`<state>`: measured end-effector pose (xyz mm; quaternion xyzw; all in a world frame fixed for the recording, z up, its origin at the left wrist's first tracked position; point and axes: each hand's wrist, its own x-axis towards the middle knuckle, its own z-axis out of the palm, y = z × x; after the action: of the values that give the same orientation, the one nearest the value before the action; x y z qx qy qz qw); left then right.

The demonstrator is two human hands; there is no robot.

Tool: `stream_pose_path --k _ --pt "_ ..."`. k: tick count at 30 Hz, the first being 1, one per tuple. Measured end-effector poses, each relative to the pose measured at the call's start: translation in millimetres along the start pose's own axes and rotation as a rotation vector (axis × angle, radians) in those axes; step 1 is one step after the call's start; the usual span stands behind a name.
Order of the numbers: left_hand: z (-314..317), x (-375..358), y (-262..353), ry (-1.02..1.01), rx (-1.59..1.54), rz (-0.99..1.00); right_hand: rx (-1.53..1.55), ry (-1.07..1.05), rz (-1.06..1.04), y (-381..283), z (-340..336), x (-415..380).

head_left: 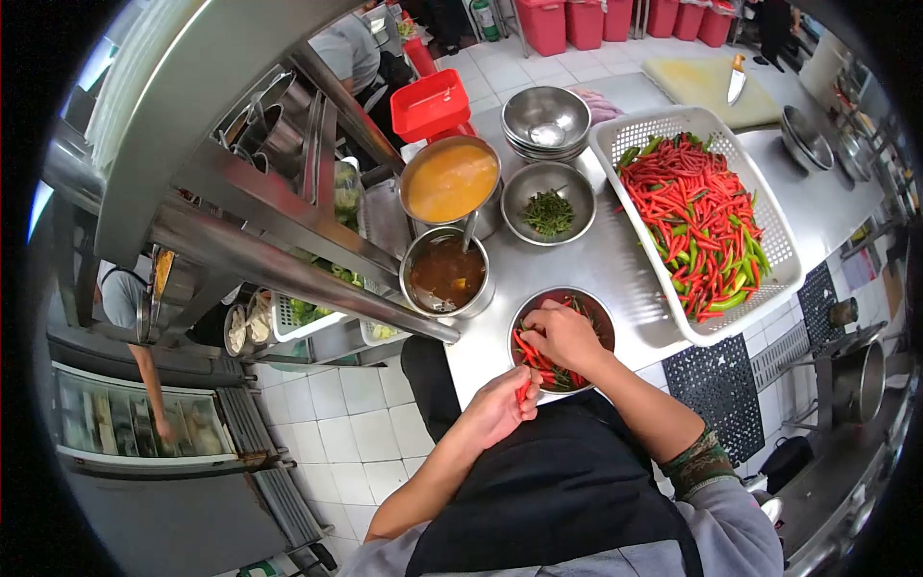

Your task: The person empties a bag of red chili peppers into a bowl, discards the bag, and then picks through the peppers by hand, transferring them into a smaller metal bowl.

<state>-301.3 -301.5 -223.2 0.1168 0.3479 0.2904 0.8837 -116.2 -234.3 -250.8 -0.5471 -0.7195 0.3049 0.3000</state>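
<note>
Near the front edge of the steel table, a metal bowl [605, 322] holds red chilies [550, 373] and some green stems. My left hand [500, 406] is closed around a red chili at the bowl's near left rim. Over the bowl, my right hand [562, 337] has its fingers bent and pressed together; what they hold, if anything, is hidden. To the right stands a white perforated basket [663, 279] full of red and green chilies [697, 216]. Behind the bowl, another metal bowl [548, 204] contains green stems.
Pots of orange liquid [450, 183] and brown liquid [444, 274] stand left of the bowls. Stacked metal bowls [546, 120], a cutting board [697, 87] and a knife [736, 81] lie farther back. A steel shelf frame [288, 260] borders the left; another person's arm [149, 385] reaches down there.
</note>
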Motion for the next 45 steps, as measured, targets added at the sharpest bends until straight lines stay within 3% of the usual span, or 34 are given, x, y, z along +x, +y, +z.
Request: stream_pose_path --k 2,6,9,10,13,19,23,26,29,38,41,45 --pt "-2.1 -1.1 0.8 0.021 0.009 0.073 0.053 -0.060 0.035 -5.8 -5.6 3.8" --pt "-4.2 -4.8 10.3 0.078 -0.027 0.219 0.135 0.046 0.032 -2.9 -35.2 0.5" --pt "-3.5 1.2 17.4 0.143 -0.044 0.324 0.423 -0.038 0.233 3.1 -54.0 -6.4" --pt "-2.5 3.7 20.4 0.132 -0.030 0.341 0.557 -0.035 0.199 11.4 -52.4 -8.8" --pt "9.0 15.3 24.6 0.152 0.136 0.370 0.845 -0.159 0.365 1.3 -67.0 -16.2" --pt "32.9 35.7 17.8 0.103 0.591 0.292 1.205 -0.141 0.428 -5.3 -56.7 -29.9" --pt "34.4 36.8 15.2 0.094 0.585 0.269 0.960 -0.159 0.371 0.0 -49.0 -32.3" --pt "32.0 34.0 15.5 0.083 0.525 0.269 1.017 -0.133 0.403 3.6 -48.9 -33.6" --pt "29.4 32.4 18.2 0.076 0.536 0.321 1.296 -0.147 0.425 1.0 -52.6 -35.2" --pt "26.1 38.5 8.9 0.092 0.593 0.307 1.501 -0.137 0.453 -5.7 -48.8 -32.6" --pt "25.9 38.4 6.8 0.101 0.589 0.269 1.583 -0.224 0.451 0.7 -43.1 -35.3" --pt "34.3 33.7 5.6 0.038 0.610 0.252 1.291 -0.130 0.444 -3.2 -38.7 -33.4"
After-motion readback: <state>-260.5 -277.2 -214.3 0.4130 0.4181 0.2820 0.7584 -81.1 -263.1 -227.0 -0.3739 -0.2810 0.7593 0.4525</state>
